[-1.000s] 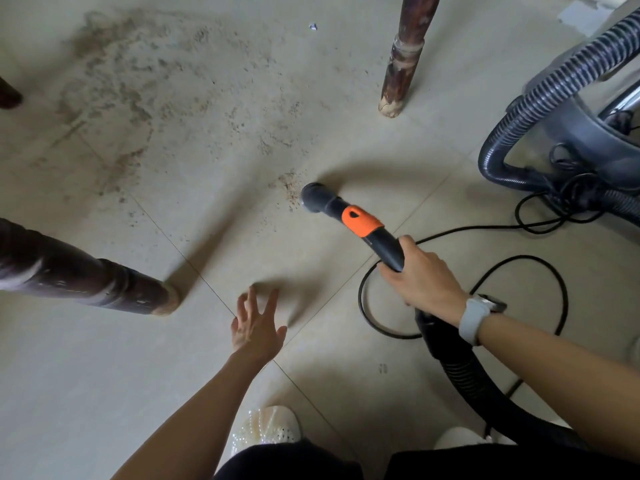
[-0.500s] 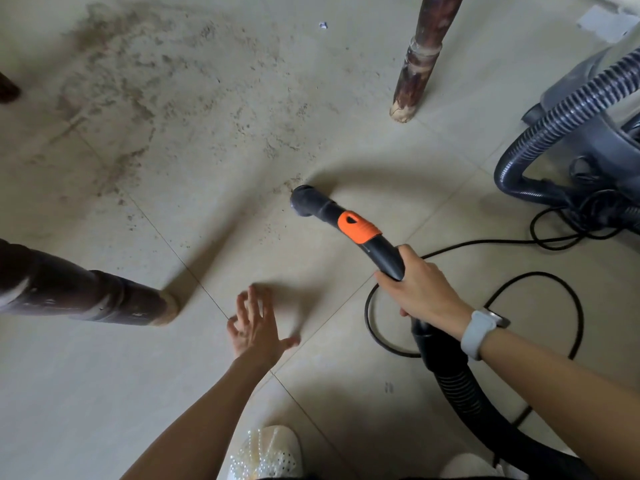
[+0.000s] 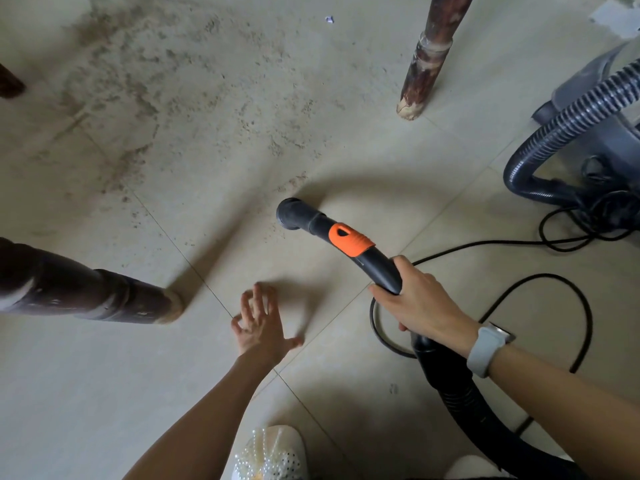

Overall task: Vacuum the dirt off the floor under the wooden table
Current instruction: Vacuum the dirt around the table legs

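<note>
- The vacuum nozzle (image 3: pixel 290 213) was seen at almost the same spot on the floor (image 3: pixel 104 393) as half a second before, at the near edge of the dirt (image 3: pixel 166 84); a small dirt clump by its tip one second before was no longer seen.
- The dirt was spread over the tiles between the table legs, mostly far and left of the nozzle, with the heaviest patch at top left.
- The right hand (image 3: pixel 419 303) was wrapped around the black vacuum handle (image 3: pixel 377 268) just behind the orange slider (image 3: pixel 349 240), grip unchanged from the earlier frames.
- The left hand (image 3: pixel 261 323) was held open, fingers spread and slightly bent, thumb out to the side, holding nothing; the thumb was stuck out more than one second before. Whether it touched the floor could not be told.
- A smartwatch (image 3: pixel 486 348) was worn on the right wrist.
- The near table leg (image 3: pixel 86 296) was cut off at the left edge; the far table leg (image 3: pixel 429 60) was cut off at the top.
- A third dark leg (image 3: pixel 8 83) was barely seen at the left edge.
- The vacuum body (image 3: pixel 595 88) was cut off on the right; its ribbed hose (image 3: pixel 568 123) and power cord (image 3: pixel 554 289) were partly tangled and hard to follow.
- The hose below the right wrist was partly hidden by the forearm.
- A white beaded shoe (image 3: pixel 270 452) was cut off at the bottom edge.
- A tiny scrap (image 3: pixel 329 19) near the top was too small to identify.
</note>
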Motion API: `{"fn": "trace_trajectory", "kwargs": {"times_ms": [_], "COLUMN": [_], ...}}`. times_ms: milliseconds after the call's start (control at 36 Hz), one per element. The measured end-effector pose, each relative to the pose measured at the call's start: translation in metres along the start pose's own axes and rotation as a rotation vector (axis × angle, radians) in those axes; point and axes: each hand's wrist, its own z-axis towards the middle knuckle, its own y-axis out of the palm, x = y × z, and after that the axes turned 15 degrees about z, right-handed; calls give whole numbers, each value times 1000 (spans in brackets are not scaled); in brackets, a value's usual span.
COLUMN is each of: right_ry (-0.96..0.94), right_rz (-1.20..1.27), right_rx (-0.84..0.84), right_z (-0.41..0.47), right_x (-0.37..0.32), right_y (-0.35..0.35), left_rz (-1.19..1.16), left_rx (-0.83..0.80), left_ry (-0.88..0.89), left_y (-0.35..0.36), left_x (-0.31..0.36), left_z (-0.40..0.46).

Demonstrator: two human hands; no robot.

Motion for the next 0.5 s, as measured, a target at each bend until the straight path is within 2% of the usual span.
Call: {"fn": "trace_trajectory", "kwargs": {"times_ms": [111, 222, 278, 333, 417, 500], "right_ry": [-16, -123, -179, -234, -301, -382], "right_rz": [16, -50, -108, -189, -295, -325], "right_rx": [-20, -80, -134, -181, -220, -269], "right_z": [-5, -10, -11, -7, 1, 9], "right_x": [-1, -6, -12, -21, -42, -64], "right_y": [1, 5, 11, 19, 33, 51], "left_rz": [-75, -303, -550, -916, -1562, -1866], "left_rx": [8, 18, 122, 196, 86, 13], "left_ry": [26, 10, -34, -105, -202, -211], "left_y": [-5, -14, -23, -41, -77, -95], "left_x": [-7, -14, -13, -11, -16, -26], "left_z": [0, 3, 3, -5, -21, -25]}}
